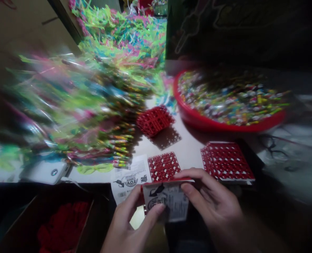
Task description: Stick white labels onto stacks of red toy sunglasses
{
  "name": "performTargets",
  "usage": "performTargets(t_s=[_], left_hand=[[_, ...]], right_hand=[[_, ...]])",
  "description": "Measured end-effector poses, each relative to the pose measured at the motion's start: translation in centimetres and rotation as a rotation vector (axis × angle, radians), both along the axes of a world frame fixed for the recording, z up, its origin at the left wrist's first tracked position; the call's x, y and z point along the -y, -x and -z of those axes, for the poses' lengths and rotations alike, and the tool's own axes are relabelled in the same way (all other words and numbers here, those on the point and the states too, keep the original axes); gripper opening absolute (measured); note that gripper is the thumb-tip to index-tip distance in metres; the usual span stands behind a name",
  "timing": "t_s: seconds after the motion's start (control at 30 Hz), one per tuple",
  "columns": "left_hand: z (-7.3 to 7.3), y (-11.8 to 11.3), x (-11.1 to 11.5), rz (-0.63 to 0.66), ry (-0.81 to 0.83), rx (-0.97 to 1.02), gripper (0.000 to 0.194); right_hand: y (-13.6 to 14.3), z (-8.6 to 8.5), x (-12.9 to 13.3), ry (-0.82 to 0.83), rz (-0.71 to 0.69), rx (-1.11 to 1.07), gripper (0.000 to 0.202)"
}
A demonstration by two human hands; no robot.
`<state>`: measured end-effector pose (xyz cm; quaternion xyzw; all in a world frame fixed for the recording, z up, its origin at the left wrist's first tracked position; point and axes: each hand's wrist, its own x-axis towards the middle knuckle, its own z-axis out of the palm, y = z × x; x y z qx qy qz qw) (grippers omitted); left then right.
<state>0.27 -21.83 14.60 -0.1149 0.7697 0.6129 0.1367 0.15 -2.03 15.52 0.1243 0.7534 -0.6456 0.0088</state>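
Both hands hold a printed white card (171, 203) with a red edge along its top, just over the front edge of the table. My left hand (137, 218) pinches its left side, thumb on the printed face. At the top right corner, my right hand (208, 200) grips it between thumb and fingers. Behind the card lies a red lattice sheet (163, 166), beside a printed paper (131, 175) marked "TOY CANDY". A stack of red lattice sheets (229, 161) sits to the right. Farther back is a red lattice bundle (154, 121).
A red basin (182, 102) of small wrapped items stands at the back right. Bright plastic-wrapped sticks (92, 105) are piled at the left, near a white device (46, 172) with a cable. An open box (84, 225) with red pieces (63, 225) is at the lower left.
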Motion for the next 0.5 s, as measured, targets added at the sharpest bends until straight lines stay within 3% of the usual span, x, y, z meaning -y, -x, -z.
performTargets(t_s=[0.13, 0.23, 0.33, 0.4, 0.5], left_hand=[[-1.6, 0.9, 0.3, 0.117, 0.174, -0.32, 0.01], [-3.0, 1.3, 0.7, 0.1, 0.213, -0.443, 0.018], [-3.4, 1.0, 1.0, 0.119, 0.207, -0.509, 0.027], [-3.3, 0.5, 1.0, 0.126, 0.188, -0.563, 0.025], [-3.0, -0.2, 0.2, 0.026, 0.155, -0.6, 0.013]], right_hand=[[0.8, -0.8, -0.3, -0.091, -0.074, -0.241, 0.018], [1.1, -1.5, -0.6, -0.137, -0.15, -0.309, 0.029], [1.1, -2.0, -0.9, -0.109, -0.227, -0.339, 0.037], [0.9, -2.0, -1.0, -0.088, -0.259, -0.401, 0.04], [0.2, -1.4, -1.1, -0.053, -0.292, -0.464, 0.036]])
